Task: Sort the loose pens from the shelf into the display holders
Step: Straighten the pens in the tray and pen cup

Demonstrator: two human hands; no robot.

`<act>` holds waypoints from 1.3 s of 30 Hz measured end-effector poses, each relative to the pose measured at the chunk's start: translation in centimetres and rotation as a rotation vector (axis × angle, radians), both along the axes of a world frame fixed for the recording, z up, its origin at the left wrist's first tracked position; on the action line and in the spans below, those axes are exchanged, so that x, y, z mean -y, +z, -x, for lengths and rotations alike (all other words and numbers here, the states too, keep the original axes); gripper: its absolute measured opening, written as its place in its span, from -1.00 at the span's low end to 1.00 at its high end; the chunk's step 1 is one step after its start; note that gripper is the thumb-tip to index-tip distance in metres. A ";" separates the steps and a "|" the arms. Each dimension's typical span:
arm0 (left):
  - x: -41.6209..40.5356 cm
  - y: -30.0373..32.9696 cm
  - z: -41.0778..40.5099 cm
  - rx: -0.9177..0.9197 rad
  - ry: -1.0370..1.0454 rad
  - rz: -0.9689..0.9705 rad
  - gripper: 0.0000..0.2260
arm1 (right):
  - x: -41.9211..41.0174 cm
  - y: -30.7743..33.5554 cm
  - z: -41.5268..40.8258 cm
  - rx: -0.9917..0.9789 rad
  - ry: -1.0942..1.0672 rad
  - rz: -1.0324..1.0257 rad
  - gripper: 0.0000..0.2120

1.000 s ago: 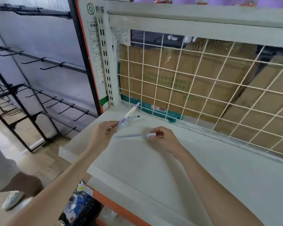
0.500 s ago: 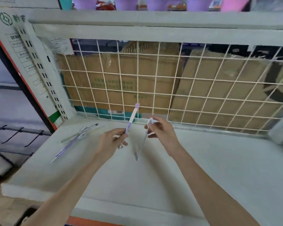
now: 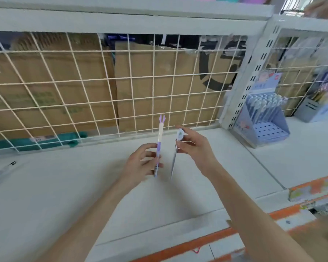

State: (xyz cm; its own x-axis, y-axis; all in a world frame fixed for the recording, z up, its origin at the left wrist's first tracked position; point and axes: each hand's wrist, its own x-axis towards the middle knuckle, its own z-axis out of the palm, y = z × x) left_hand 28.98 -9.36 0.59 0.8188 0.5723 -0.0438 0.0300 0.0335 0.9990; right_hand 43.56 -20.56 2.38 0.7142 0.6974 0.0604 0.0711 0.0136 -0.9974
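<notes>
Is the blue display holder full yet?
Not full: the blue display holder has pens only in its back rows; the front holes show empty.

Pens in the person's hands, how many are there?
2. The left hand holds a purple pen upright; the right hand holds a clear pen pointing down. More pens stand in the display holder.

The left hand (image 3: 140, 163) grips a purple-and-white pen (image 3: 159, 146) upright, its forked purple top at 12 o'clock. Just beside it at 3 o'clock, the right hand (image 3: 197, 148) pinches a clear pen (image 3: 175, 154) near its round cap, tip hanging toward 6. Both are held above the white shelf (image 3: 64, 195). More loose pens (image 3: 2, 172) lie at 9 o'clock. A blue display holder (image 3: 263, 120) stands at 2 o'clock, before the wire grid (image 3: 102, 78)
</notes>
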 end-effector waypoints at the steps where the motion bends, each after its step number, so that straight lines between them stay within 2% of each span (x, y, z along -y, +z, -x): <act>1: 1.1 0.0 -0.7 0.004 -0.001 -0.003 -0.76 | 1.2 0.1 -0.8 0.012 -0.006 -0.001 -0.60; 7: 9.0 0.1 -6.0 0.047 0.032 -0.044 -0.74 | 9.7 0.5 -5.8 0.039 -0.007 -0.035 -0.65; 16: 23.7 -0.1 -17.0 0.116 0.000 -0.006 -0.77 | 25.4 1.8 -16.1 0.092 -0.153 -0.005 -0.82; 20: 25.9 0.6 -20.7 0.134 0.002 -0.018 -0.74 | 28.6 2.9 -19.0 0.099 -0.185 -0.066 -0.78; 24: 25.9 1.0 -23.0 0.130 -0.009 -0.064 -0.74 | 28.8 3.1 -20.9 0.084 -0.201 -0.075 -0.73; 34: 21.3 -0.5 -27.7 0.161 0.030 -0.033 -0.77 | 23.9 3.0 -24.8 0.109 -0.216 0.000 -0.78; 39: 19.7 -1.8 -29.1 0.183 0.066 -0.002 -0.77 | 20.6 3.0 -26.8 0.135 -0.333 -0.012 -0.79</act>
